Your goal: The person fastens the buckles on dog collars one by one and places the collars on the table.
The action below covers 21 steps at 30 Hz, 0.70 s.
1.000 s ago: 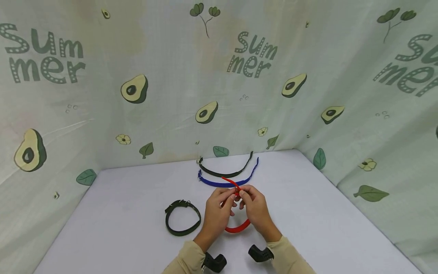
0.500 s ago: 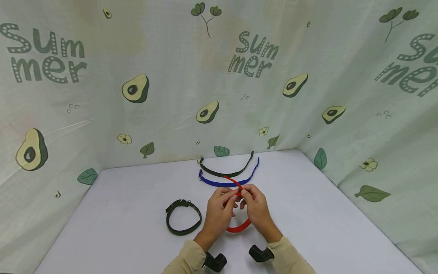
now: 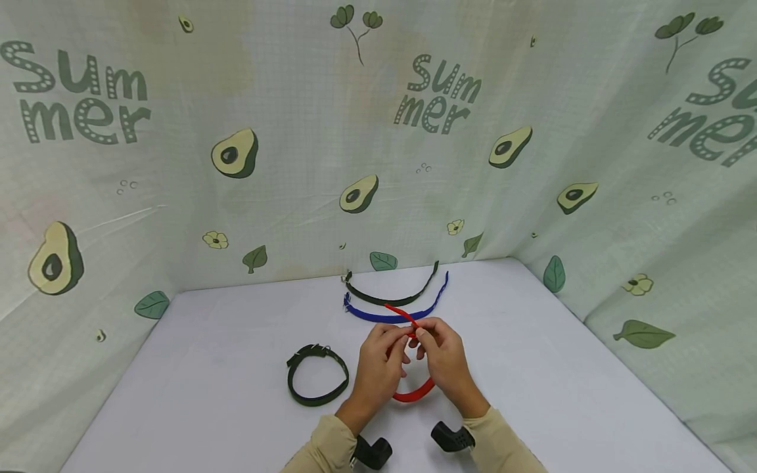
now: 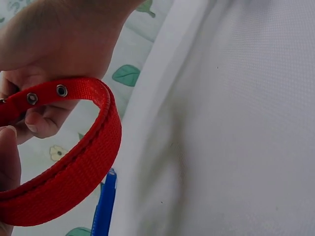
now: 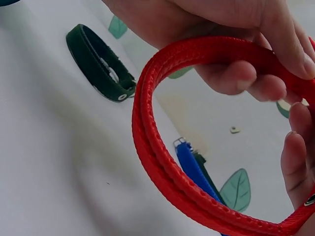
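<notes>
Both hands hold a red webbing collar [image 3: 414,393] above the white table [image 3: 207,394], bent into a loop. My left hand [image 3: 381,358] and right hand [image 3: 440,355] pinch its upper ends together where the strap tip [image 3: 397,311] sticks up. The left wrist view shows the red collar [image 4: 74,162] with metal eyelets [image 4: 61,90] close under my fingers. In the right wrist view the red collar [image 5: 162,167] curves as a wide ring below my fingers [image 5: 275,44].
A dark green collar [image 3: 316,374] lies closed in a ring left of the hands. Behind the hands lie a blue collar [image 3: 393,314] and another dark green collar [image 3: 390,294], both open and curved. Avocado-print cloth walls [image 3: 378,131] surround the table.
The hands have shifted only slightly, still working at the red collar's upper ends. Nothing else has moved.
</notes>
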Available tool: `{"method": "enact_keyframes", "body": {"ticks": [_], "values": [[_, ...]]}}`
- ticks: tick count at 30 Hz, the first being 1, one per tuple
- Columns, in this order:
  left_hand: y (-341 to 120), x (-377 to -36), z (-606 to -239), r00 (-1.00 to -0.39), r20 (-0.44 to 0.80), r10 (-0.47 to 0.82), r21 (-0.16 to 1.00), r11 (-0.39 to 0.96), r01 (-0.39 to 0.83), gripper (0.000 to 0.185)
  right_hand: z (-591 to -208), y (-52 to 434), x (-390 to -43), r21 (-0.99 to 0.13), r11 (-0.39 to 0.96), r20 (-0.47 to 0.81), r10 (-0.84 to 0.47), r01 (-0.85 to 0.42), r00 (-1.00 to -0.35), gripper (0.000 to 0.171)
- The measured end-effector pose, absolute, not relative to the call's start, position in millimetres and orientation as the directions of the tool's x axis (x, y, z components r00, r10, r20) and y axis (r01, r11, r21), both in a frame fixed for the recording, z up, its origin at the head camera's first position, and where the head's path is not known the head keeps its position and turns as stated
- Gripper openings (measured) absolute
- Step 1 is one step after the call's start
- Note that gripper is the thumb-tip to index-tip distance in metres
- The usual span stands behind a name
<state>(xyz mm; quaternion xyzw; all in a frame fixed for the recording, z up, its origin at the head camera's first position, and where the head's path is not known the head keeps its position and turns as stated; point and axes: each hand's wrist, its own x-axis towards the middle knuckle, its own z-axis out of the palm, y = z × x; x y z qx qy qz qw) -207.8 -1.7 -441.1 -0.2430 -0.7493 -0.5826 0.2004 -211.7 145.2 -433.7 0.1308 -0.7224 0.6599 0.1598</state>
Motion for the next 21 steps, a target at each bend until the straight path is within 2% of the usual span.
{"method": "enact_keyframes", "body": {"ticks": [7,12,21], "values": [[-3,-210,-437,-0.758,0.639,0.131,0.709,0.283,0.646,0.020,-432,151,-212,-0.904,0.086,0.420,-0.008,-0.419,-0.908,0.017],[-5,-211,-433,-0.776,0.617,0.129,0.723,0.297,0.624,0.018,-431,152,-212,-0.893,0.075,0.443,-0.035,-0.444,-0.896,0.018],[-8,-213,-429,-0.818,0.557,0.141,0.788,0.219,0.575,0.017,-432,155,-213,-0.882,0.068,0.463,-0.050,-0.466,-0.885,0.016]]}}
